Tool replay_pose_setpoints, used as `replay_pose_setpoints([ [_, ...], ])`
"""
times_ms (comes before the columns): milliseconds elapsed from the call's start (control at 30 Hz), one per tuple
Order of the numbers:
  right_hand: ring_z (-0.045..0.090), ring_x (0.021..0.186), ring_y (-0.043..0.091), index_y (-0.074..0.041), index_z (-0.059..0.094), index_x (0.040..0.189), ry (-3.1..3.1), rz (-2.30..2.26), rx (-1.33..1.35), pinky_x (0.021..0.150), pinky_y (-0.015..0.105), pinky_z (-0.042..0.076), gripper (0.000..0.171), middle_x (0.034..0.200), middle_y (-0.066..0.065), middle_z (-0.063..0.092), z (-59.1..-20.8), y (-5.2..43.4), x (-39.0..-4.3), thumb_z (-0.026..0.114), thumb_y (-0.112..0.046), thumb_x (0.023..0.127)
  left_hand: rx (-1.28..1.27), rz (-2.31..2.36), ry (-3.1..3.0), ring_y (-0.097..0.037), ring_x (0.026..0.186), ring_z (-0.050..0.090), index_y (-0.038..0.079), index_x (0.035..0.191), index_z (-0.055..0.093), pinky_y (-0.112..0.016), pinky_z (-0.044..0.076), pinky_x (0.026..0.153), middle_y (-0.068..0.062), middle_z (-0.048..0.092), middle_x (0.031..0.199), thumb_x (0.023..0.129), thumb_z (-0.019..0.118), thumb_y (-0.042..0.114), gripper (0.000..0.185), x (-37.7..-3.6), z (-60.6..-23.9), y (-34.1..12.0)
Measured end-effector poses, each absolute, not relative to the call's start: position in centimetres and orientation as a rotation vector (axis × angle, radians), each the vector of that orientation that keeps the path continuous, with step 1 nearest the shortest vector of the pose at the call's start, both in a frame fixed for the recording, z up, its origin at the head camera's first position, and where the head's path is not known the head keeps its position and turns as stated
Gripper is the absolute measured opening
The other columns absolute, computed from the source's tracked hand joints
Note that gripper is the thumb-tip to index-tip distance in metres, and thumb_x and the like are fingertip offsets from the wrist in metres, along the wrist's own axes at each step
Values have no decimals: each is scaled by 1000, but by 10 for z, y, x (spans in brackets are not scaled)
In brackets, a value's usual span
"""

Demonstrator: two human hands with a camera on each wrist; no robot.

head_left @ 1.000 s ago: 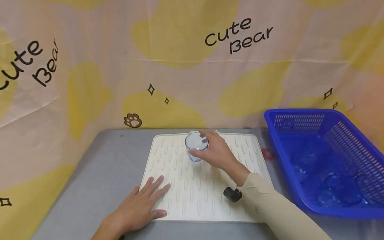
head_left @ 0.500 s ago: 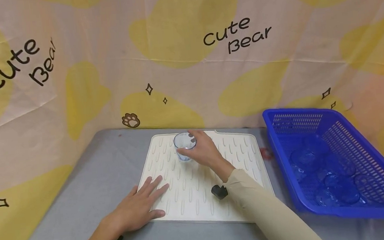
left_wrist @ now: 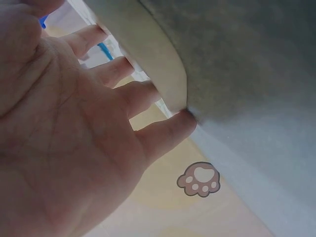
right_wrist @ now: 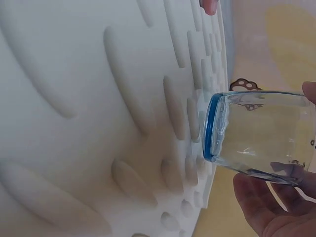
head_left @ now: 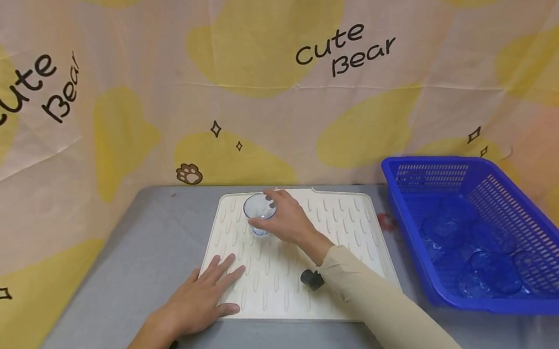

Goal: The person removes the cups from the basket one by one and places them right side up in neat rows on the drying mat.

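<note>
My right hand [head_left: 287, 218] grips a clear drinking glass [head_left: 258, 208] near its rim, thumb on the near side and fingers on the far side. The glass stands upright over the far left part of a white ribbed drying mat [head_left: 281, 285]. In the right wrist view, the glass [right_wrist: 259, 133] shows a thick bluish base close to the mat [right_wrist: 89, 148]; I cannot tell whether they touch. My left hand [head_left: 203, 303] lies flat with spread fingers across the mat's left edge. In the left wrist view, its fingertips [left_wrist: 180, 123] touch the mat's edge.
A blue plastic basket [head_left: 419, 262] stands right of the mat, holding several glasses [head_left: 497, 272]. A small red item [head_left: 387, 221] lies between mat and basket. Grey cloth [head_left: 132, 254] covers the table, and a printed curtain [head_left: 264, 109] hangs behind it.
My right hand has carried the glass leftward over the mat, quickly at first, then only a little. The left hand stays in place on the mat's edge.
</note>
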State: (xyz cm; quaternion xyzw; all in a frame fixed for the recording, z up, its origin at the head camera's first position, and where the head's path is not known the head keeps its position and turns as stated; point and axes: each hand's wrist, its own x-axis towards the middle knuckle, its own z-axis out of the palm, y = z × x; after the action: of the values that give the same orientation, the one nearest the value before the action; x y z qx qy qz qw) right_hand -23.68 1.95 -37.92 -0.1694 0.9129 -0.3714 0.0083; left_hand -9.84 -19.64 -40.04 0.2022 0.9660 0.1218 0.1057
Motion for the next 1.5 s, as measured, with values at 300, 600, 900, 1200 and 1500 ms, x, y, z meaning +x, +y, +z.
replay_pose_setpoints([
  [300, 54, 130, 32, -16, 49, 146, 2848, -1166, -549, 106, 49, 45, 78, 145, 11, 52, -386, 18, -232, 76, -49, 81, 561, 371, 2821, -40, 153, 21, 24, 154, 39, -70, 24, 113, -7, 24, 166, 91, 64, 50, 72, -98, -400, -196],
  [600, 53, 131, 31, -16, 50, 146, 2831, -1156, -555, 106, 49, 46, 77, 146, 11, 52, -389, 17, -229, 75, -51, 82, 609, 369, 2851, -43, 151, 24, 23, 154, 39, -70, 27, 110, -8, 27, 165, 91, 63, 51, 72, -95, -404, -200],
  [900, 52, 133, 31, -20, 47, 148, 2800, -1153, -498, 109, 48, 44, 81, 146, 13, 52, -384, 20, -232, 77, -53, 80, 602, 357, 2846, -42, 151, 24, 23, 154, 39, -71, 26, 111, -8, 26, 166, 91, 64, 50, 72, -98, -402, -199],
  [1200, 55, 132, 26, -20, 34, 155, 2747, -1264, -518, 106, 45, 46, 96, 151, 6, 48, -383, 30, -229, 81, -51, 77, 593, 366, 2832, -41, 152, 22, 24, 154, 38, -71, 25, 112, -7, 24, 166, 92, 64, 49, 72, -99, -401, -196],
  [1500, 50, 136, 29, -26, 37, 153, 2710, -1380, -538, 105, 47, 48, 87, 152, 1, 46, -368, 65, -206, 78, -50, 81, 565, 380, 2811, -41, 153, 19, 24, 154, 37, -71, 22, 113, -7, 23, 167, 91, 65, 49, 73, -101, -400, -196],
])
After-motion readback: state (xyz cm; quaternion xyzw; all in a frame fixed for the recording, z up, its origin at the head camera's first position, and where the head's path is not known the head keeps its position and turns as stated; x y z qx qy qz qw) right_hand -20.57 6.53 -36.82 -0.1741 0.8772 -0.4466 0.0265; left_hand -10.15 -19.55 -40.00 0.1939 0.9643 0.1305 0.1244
